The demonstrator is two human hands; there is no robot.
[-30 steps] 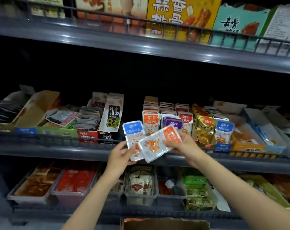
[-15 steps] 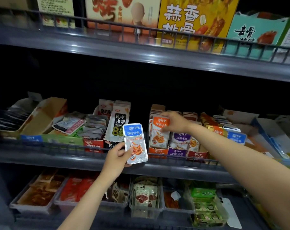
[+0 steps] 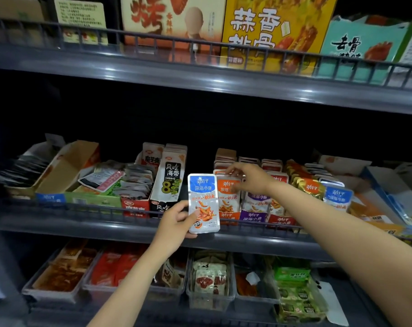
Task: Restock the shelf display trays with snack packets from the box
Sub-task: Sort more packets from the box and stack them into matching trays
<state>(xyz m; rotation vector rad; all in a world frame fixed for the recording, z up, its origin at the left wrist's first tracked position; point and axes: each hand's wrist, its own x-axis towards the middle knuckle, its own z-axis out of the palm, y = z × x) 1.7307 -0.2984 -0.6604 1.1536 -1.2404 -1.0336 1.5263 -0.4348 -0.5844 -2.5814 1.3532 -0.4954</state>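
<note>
Left hand: the left hand point(image 3: 176, 221) grips the blue-topped white foil snack packet point(image 3: 203, 201) by its lower left edge. The thumb lies across the front and the other fingers are curled behind.
Blue packet: it is held upright, face to the camera, in front of the rail of the grey middle shelf point(image 3: 82, 228). It is just left of the orange cardboard display tray point(image 3: 228, 218) and inside no tray.
Right hand: the right hand point(image 3: 249, 177) reaches into the shelf and pinches the top edge of the orange-topped white foil snack packet point(image 3: 227, 197). Its fingers are curled over the top and the thumb is against the front.
Orange packet: it stands upright at the front of the row in the orange cardboard display tray.
Trays to the right: a purple cardboard tray point(image 3: 253, 217) and a red cardboard tray point(image 3: 280, 220) sit side by side, each with upright packets. Beyond them are gold foil packets point(image 3: 307, 187) and a second blue-topped packet point(image 3: 337, 197).
Left of the hands: a tall black-and-white seaweed pack point(image 3: 172, 180) stands beside the held packet. Grey packets point(image 3: 136, 182) lean further left.
Upper shelf: printed cartons stand behind a wire rail, among them a yellow carton point(image 3: 271, 27).
Lower shelf: clear plastic bins point(image 3: 209, 300) hold red and pale packets.
</note>
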